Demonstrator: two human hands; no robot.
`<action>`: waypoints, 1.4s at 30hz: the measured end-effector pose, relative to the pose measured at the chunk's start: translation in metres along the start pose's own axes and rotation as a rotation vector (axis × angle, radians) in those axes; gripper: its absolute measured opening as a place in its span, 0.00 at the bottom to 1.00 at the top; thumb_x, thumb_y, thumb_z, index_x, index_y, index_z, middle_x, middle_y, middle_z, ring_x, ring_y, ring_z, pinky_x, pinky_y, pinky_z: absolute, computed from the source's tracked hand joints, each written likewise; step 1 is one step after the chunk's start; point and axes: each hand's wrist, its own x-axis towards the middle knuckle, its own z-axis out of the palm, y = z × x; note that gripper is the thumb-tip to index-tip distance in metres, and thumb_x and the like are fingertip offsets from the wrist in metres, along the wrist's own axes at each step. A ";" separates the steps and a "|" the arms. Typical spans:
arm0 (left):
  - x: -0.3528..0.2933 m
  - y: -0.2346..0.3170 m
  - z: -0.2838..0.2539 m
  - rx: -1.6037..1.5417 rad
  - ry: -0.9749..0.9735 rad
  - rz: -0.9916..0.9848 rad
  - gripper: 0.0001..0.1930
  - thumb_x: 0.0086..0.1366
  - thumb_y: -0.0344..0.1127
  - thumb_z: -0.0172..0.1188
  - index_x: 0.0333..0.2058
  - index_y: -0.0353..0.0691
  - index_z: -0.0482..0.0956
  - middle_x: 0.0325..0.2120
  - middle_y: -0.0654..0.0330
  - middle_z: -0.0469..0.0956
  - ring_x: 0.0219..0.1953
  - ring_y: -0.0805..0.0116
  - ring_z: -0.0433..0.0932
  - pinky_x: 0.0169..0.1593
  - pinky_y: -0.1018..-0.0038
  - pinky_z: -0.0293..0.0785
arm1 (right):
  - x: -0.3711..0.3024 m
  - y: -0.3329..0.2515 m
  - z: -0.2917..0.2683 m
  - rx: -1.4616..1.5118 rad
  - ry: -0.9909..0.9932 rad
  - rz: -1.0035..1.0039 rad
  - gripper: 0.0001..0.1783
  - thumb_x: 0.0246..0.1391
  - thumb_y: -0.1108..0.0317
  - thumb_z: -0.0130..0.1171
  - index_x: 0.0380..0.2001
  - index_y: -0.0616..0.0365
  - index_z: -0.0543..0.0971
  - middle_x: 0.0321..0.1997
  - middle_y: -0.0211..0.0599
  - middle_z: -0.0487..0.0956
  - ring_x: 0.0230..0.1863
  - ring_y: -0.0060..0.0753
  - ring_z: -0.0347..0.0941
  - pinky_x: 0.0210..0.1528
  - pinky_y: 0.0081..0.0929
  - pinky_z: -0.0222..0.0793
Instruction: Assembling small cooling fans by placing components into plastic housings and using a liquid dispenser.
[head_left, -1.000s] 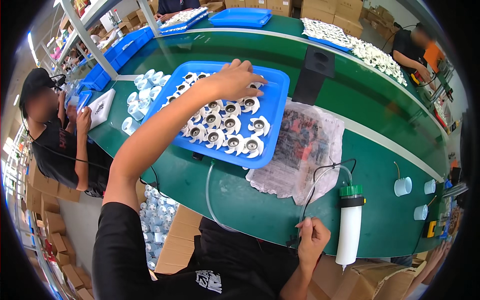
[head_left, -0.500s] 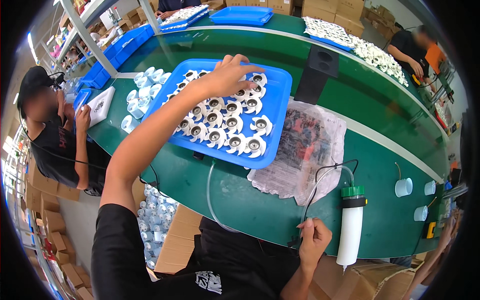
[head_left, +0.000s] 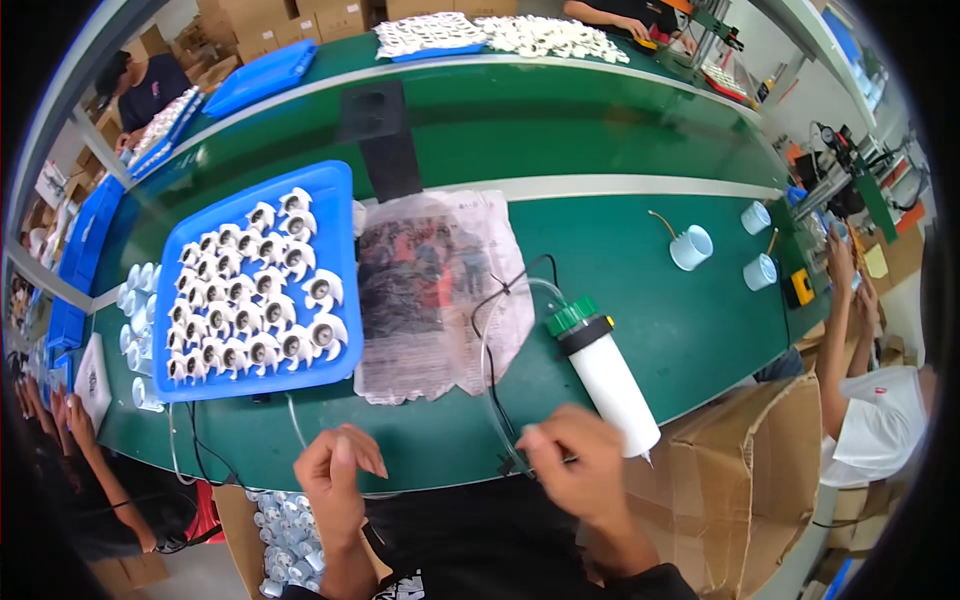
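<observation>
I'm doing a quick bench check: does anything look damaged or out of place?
The newspaper sheet right of the blue tray looks creased, its lower edge ragged. The white cartridge sits aslant, its tip apparently overhanging the green workbench.

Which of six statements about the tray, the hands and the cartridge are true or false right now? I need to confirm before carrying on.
1. The blue tray carries white bladed wheels. True.
2. The left hand and the right hand are both off the tray. True.
3. The left hand is gripping a wheel. False: no wheel shows in it.
4. The white cartridge has a green cap. True.
5. The cartridge is inside the tray. False: it is to the tray's right, past the paper sheet.
6. The paper sheet lies left of the tray. False: it lies to the tray's right.
</observation>
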 end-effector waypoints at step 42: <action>-0.005 -0.036 0.035 0.499 -0.441 -0.003 0.41 0.48 0.34 0.74 0.61 0.39 0.64 0.52 0.55 0.75 0.56 0.53 0.71 0.60 0.61 0.63 | 0.014 0.011 -0.001 -0.918 0.174 0.212 0.46 0.47 0.65 0.69 0.66 0.61 0.58 0.54 0.51 0.70 0.56 0.54 0.65 0.56 0.42 0.64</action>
